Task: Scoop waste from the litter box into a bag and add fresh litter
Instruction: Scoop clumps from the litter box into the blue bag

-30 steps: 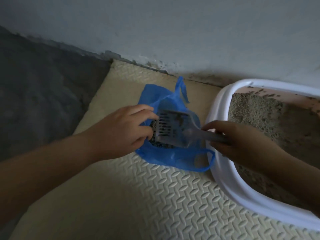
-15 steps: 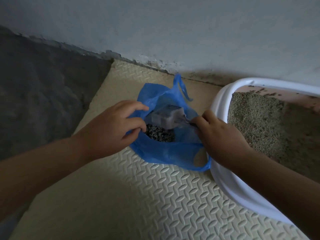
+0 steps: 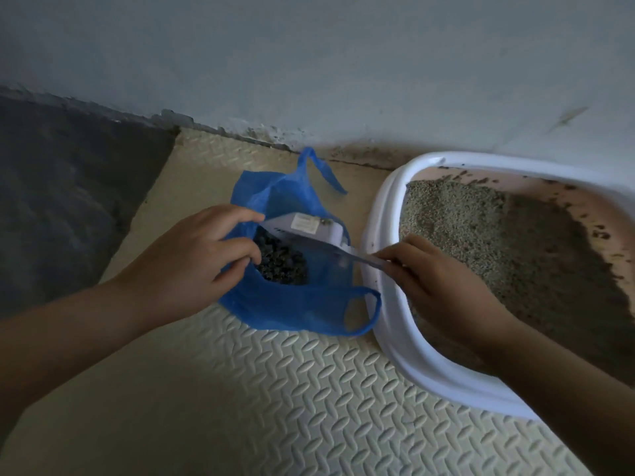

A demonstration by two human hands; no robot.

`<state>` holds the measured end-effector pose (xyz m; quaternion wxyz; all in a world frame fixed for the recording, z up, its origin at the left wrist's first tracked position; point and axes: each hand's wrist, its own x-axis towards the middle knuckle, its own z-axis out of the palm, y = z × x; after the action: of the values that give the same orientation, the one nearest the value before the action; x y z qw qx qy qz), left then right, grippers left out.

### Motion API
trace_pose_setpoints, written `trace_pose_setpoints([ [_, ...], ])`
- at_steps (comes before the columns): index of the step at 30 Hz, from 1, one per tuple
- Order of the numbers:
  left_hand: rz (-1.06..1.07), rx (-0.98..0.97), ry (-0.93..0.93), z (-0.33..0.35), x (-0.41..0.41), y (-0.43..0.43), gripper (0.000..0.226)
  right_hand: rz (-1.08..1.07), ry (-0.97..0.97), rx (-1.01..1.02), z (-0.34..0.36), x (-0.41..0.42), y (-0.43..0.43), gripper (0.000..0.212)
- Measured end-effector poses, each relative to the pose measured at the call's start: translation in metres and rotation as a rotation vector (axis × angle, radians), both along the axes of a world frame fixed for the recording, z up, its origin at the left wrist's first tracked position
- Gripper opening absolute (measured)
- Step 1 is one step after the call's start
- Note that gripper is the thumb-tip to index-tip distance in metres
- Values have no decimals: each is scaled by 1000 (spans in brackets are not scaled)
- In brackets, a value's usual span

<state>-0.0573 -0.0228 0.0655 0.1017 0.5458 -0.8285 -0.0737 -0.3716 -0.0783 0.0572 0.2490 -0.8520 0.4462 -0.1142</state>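
Observation:
A blue plastic bag [image 3: 292, 307] lies open on the mat, with dark clumped waste [image 3: 280, 264] inside it. My left hand [image 3: 192, 259] grips the bag's left rim and holds it open. A grey litter scoop [image 3: 309, 231] is tipped upside down over the bag's mouth. My right hand [image 3: 436, 280] grips the scoop's handle above the rim of the white litter box [image 3: 378, 269]. Grey litter [image 3: 481, 242] fills the box, heaped toward the back left.
A cream textured foam mat [image 3: 292, 389] covers the floor under the bag and box. Dark bare floor [image 3: 68, 201] lies to the left. A grey wall [image 3: 309, 63] runs behind, with a dirty base. The box's pink inner wall [image 3: 515, 182] is spattered.
The scoop turned over from slots-up to upside down inside the bag. My right hand moved in toward the bag, then slid back along the handle. My left hand kept hold of the bag's rim.

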Motion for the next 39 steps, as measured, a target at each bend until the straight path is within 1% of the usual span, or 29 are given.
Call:
trace_pose_setpoints([
  [2,-19,-5,-33,0,-10,-8,28,-66,-96,83,5,-22,6,19],
  [5,-36,-35,-34,1,-33,-18,29,-240,-223,173,17,-55,21,27],
  [7,-44,-47,0,1,-55,-25,25,-374,-304,226,22,-78,31,31],
  [8,-48,-40,19,-1,-67,-28,27,-439,-332,245,24,-89,36,31],
  [10,-63,-15,29,-3,-90,-32,36,-545,-345,288,24,-107,40,29],
  [13,-149,20,-21,-10,-125,-38,46,-682,-321,379,23,-137,42,24],
  [16,-199,62,-95,-23,-148,-36,51,-738,-233,466,18,-153,47,29],
  [19,-240,79,-196,-36,-163,-32,53,-782,-157,497,13,-159,58,35],
  [21,-258,90,-201,-45,-167,-30,53,-812,-140,545,9,-161,65,39],
  [24,-237,89,-154,-54,-171,-28,51,-855,-142,592,5,-160,76,38],
  [27,-218,87,-119,-57,-174,-26,51,-861,-65,555,4,-159,86,32],
  [29,-218,81,-91,-59,-176,-25,50,-844,35,477,6,-159,91,30],
  [32,-221,74,-66,-62,-176,-26,47,-743,302,323,14,-159,95,30],
  [34,-226,70,-56,-63,-177,-26,46,-655,445,263,18,-156,97,27],
  [37,-233,60,-50,-64,-176,-26,45,-563,537,215,19,-153,99,24],
  [39,-237,57,-54,-64,-174,-27,46,-516,589,205,19,-153,100,28],
])
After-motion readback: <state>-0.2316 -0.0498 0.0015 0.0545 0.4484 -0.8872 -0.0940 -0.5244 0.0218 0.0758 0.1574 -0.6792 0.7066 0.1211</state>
